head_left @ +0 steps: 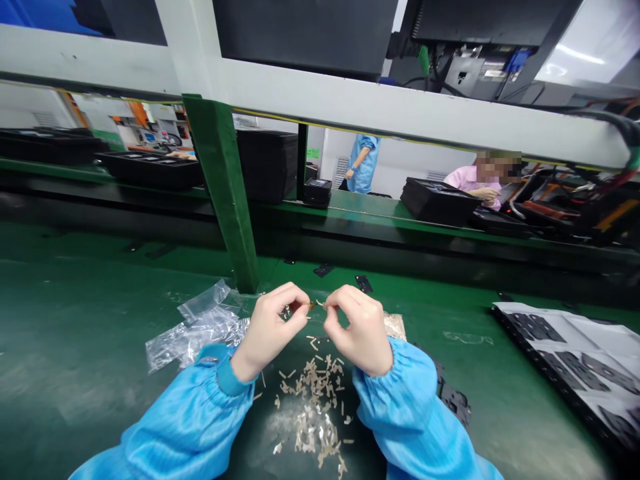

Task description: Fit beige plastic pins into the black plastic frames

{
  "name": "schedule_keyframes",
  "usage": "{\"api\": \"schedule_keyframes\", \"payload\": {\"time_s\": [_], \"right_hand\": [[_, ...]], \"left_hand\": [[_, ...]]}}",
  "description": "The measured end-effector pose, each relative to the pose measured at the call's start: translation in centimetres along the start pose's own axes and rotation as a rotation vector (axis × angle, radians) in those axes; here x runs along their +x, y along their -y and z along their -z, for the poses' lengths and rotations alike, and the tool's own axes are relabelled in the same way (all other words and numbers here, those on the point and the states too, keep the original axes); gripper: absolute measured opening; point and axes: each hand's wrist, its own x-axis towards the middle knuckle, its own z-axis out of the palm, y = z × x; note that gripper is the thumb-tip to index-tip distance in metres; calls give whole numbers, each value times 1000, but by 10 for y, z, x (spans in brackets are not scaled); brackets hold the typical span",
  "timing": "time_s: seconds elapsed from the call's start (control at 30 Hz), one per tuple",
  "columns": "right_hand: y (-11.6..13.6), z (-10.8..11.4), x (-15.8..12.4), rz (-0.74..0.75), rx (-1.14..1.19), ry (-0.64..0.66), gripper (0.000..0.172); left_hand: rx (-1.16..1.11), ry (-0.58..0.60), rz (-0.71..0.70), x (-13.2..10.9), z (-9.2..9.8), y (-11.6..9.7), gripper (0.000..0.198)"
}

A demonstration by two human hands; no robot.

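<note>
Pinching in progress

Flat beige strips [316,387] are already lying on the green tabletop [75,300], nearer than the left hand [273,323], which is pinching a tiny amber piece [313,305], and right hand [357,327], pinching a pale sliver [321,303]; neither is released.

A person in blue [365,167] stands beyond a green post [227,193] and black boxes [269,167]

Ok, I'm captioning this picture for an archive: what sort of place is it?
Probably a factory assembly area, judging by the green workbench strewn with small pale strips, the stacked black trays beyond it, and a person in a blue work coat in the background.
</note>
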Motion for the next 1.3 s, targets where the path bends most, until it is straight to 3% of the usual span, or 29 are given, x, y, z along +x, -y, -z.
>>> {"api": "schedule_keyframes", "payload": {"time_s": [0.27,0.37,0.5,0.6,0.73,1.0,1.3], "right_hand": [[12,19,2,11,314,45,19],[17,18,2,-20,340,64,2],[18,19,2,-23,334,64,8],[15,27,4,-17,331,35,14],[13,30,4,47,194,96,13],[13,19,1,39,141,83,12],[10,35,4,234,69,151,13]], "left_hand": [[-80,0,-102,-4,13,-9,16],[-77,11,-137,-7,12,-13,15],[-70,5,-148,-8,13,-14,15],[-105,-13,-83,-5,15,-8,16],[-218,13,16,-1,13,0,16],[-143,39,-4,-7,11,-9,14],[-633,62,335,3,13,1,12]]}}
